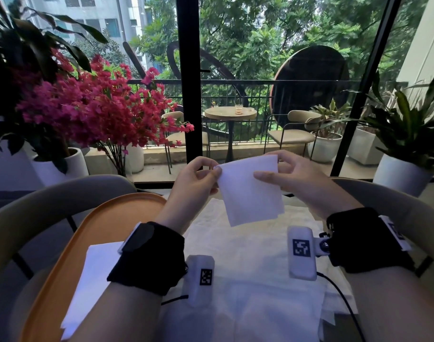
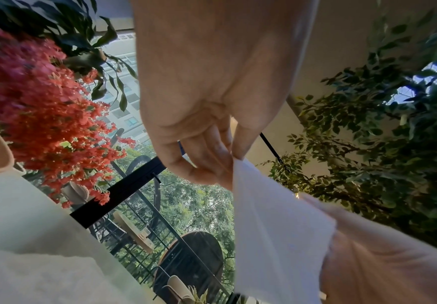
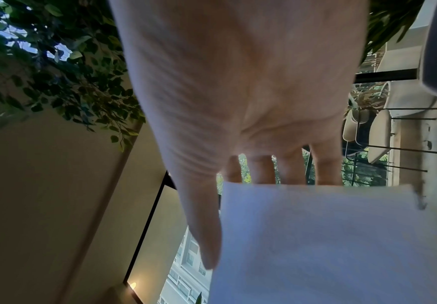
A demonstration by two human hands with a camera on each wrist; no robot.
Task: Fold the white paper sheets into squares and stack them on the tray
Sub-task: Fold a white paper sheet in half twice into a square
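Above the paper-strewn table (image 1: 297,243), both hands' fingers (image 1: 211,172) pinch a folded, smooth white sheet (image 1: 250,191) aloft.

right fingers (image 3: 261,170) behind paper (image 3: 329,236), tray (image 1: 63,255) cropped

Both your forearms reach forward, raised above the worktop, each wrist wrapped in a black band. Your left hand (image 1: 195,177) pinches the folded paper (image 1: 250,191) at its upper corner with thumb and fingertips. Your right hand (image 1: 292,178) grips the opposite edge, thumb in front, fingers behind.
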